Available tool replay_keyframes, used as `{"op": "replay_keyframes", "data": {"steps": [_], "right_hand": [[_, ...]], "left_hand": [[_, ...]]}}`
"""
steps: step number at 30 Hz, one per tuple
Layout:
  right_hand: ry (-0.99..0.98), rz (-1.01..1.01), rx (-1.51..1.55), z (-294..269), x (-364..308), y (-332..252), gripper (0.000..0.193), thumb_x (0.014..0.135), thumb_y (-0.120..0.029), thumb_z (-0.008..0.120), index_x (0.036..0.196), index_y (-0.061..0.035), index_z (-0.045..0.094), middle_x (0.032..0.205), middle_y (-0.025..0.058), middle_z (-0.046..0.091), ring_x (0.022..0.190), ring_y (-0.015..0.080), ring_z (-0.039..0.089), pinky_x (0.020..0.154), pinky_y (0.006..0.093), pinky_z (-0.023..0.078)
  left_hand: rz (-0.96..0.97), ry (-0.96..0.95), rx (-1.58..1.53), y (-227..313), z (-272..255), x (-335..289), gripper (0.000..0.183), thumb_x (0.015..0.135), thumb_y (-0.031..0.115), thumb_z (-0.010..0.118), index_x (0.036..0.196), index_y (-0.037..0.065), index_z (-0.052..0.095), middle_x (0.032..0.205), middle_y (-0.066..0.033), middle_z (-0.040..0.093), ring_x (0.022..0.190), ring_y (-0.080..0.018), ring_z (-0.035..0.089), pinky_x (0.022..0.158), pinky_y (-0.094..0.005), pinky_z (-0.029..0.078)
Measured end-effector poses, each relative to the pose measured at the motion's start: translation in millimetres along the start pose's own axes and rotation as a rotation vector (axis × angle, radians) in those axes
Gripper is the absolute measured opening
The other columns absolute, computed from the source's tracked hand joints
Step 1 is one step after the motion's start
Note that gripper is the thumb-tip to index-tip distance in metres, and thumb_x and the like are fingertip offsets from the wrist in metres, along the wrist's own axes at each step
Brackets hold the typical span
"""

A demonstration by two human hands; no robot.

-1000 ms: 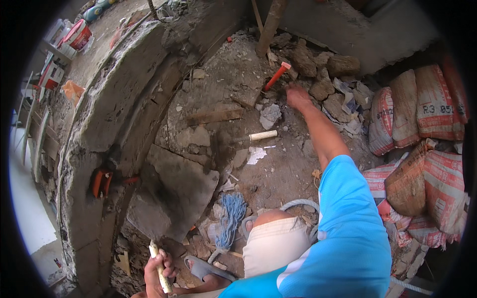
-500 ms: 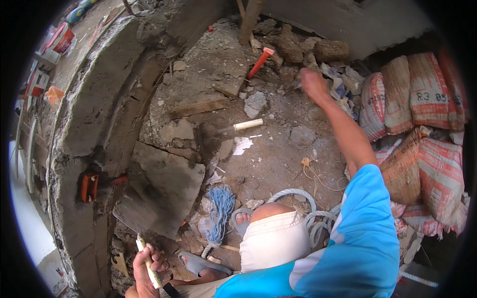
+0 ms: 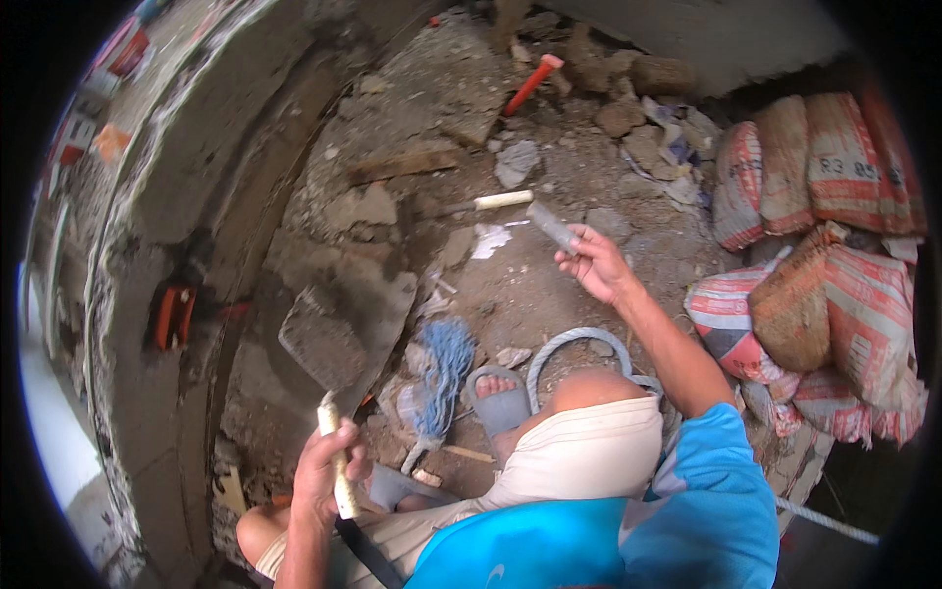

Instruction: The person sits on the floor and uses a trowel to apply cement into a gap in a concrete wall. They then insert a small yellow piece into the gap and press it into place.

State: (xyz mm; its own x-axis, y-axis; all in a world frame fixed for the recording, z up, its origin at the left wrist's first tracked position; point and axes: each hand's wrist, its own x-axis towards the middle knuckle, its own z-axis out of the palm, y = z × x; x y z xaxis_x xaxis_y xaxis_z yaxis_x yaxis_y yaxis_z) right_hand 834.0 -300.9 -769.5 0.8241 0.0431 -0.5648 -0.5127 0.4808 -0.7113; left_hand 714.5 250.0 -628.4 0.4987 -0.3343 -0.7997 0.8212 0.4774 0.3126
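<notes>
A grey stone chip is now held pinched in the right hand, lifted off the far rubble where that hand was reaching a second ago, so the pick-up appears done. A trowel is gripped by its pale handle in the left hand, blade raised over the rubble-strewn floor near the left wall.

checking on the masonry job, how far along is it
Done: the left hand grips a trowel, and the right hand has a grey stone piece lifted off the rubble-strewn floor. In hand: that piece, held in the air. Left: it is not yet set anywhere; loose rubble and the red-handled tool lie untouched.
</notes>
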Motion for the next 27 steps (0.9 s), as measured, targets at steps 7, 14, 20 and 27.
{"op": "replay_keyframes", "data": {"steps": [7, 14, 20, 27], "right_hand": [[-0.428, 0.258, 0.16, 140, -3, 109, 0.041, 0.108, -0.006, 0.062, 0.148, -0.0002, 0.056, 0.117, 0.0094, 0.072, 0.101, 0.023, 0.075, 0.081, 0.0356, 0.064], [-0.494, 0.274, -0.244, 223, -15, 127, 0.027, 0.107, -0.01, 0.067, 0.131, 0.0029, 0.065, 0.107, 0.0109, 0.074, 0.092, 0.0203, 0.077, 0.072, 0.0311, 0.064], [-0.614, -0.485, -1.097, 272, -31, 79, 0.012, 0.105, -0.006, 0.064, 0.115, 0.0003, 0.064, 0.088, 0.0128, 0.073, 0.074, 0.021, 0.078, 0.055, 0.0305, 0.059], [-0.828, -1.287, -1.271, 307, -48, 127, 0.023, 0.088, 0.006, 0.07, 0.109, 0.004, 0.062, 0.071, 0.01, 0.061, 0.059, 0.0263, 0.066, 0.052, 0.0407, 0.055]], "left_hand": [[-0.011, 0.02, 0.049, -15, -9, -23, 0.026, 0.106, 0.03, 0.071, 0.1, 0.011, 0.055, 0.078, -0.0065, 0.061, 0.056, -0.0135, 0.052, 0.055, -0.0311, 0.043], [0.015, -0.056, -0.173, -29, -39, -39, 0.035, 0.115, 0.036, 0.056, 0.119, 0.003, 0.067, 0.069, -0.0045, 0.059, 0.053, -0.0136, 0.05, 0.054, -0.0321, 0.042], [0.053, 0.037, -0.25, -35, -44, -39, 0.032, 0.115, 0.034, 0.054, 0.113, 0.005, 0.068, 0.065, -0.003, 0.058, 0.05, -0.0141, 0.05, 0.052, -0.033, 0.04], [0.03, 0.0, -0.111, -39, -35, -40, 0.026, 0.111, 0.027, 0.06, 0.094, 0.007, 0.062, 0.061, -0.002, 0.056, 0.049, -0.014, 0.05, 0.052, -0.0335, 0.041]]}}
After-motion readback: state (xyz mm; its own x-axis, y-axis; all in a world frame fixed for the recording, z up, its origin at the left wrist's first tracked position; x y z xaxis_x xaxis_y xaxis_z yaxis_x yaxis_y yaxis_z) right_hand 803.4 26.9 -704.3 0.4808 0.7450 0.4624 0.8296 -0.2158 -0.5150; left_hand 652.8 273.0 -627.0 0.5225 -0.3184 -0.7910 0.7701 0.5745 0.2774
